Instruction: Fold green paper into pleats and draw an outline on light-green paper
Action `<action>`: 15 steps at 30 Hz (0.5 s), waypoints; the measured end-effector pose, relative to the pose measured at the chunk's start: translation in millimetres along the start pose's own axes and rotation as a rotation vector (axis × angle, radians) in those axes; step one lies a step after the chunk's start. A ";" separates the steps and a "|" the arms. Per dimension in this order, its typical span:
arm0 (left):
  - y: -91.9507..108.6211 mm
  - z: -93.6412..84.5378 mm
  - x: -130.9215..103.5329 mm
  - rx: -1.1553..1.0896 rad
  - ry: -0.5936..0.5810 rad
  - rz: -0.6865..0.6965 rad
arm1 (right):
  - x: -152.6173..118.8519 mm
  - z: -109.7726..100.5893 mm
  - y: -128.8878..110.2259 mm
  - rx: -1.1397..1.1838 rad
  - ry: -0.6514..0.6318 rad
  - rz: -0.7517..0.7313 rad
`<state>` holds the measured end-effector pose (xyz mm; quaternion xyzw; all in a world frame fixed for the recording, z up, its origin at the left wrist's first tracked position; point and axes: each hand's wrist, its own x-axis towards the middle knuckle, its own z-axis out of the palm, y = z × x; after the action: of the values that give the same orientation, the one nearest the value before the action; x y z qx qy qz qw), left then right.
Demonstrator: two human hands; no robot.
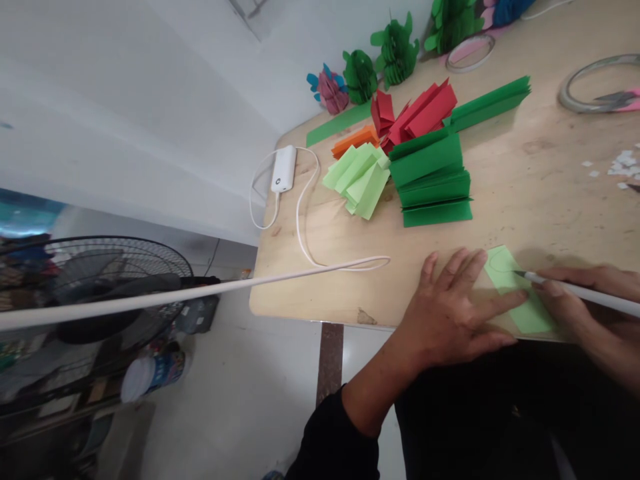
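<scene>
A light green strip of paper point(531, 312) lies at the table's near edge with a curved pencil line on its far end. My left hand point(453, 307) rests flat with fingers spread, and its fingertips press on the strip. From the right, my right hand point(583, 307) grips a white pencil point(595, 293), whose dark tip touches the paper by the drawn curve. Beyond my left hand stand folded stacks of dark green paper point(433, 177), pale green paper point(361, 177) and red paper point(420, 117).
A white power bank point(284, 169) with a white cable point(300, 220) lies on the left of the wooden table point(310, 293). Paper figures point(395, 53) line the wall. Tape rolls point(470, 53), scissors point(617, 100) and paper scraps point(625, 162) are on the right. A fan point(115, 267) stands left, below.
</scene>
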<state>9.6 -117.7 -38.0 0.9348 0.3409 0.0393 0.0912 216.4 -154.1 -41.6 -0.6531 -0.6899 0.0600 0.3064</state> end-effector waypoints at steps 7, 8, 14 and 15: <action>0.1 4.0 -4.4 0.024 0.053 0.013 | -1.7 1.6 2.8 0.019 -0.015 0.064; 0.1 4.0 -4.4 0.024 0.052 0.013 | -1.2 2.0 2.3 0.018 -0.016 0.071; -0.4 4.2 -4.0 0.017 0.045 0.014 | 1.4 2.0 -1.2 0.040 -0.014 0.114; -0.4 4.3 -4.0 0.012 0.047 0.014 | 1.3 1.3 -1.5 0.047 -0.014 0.122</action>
<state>6.8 -120.6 -42.3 0.9366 0.3365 0.0596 0.0771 214.5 -152.6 -41.4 -0.6859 -0.6495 0.0994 0.3127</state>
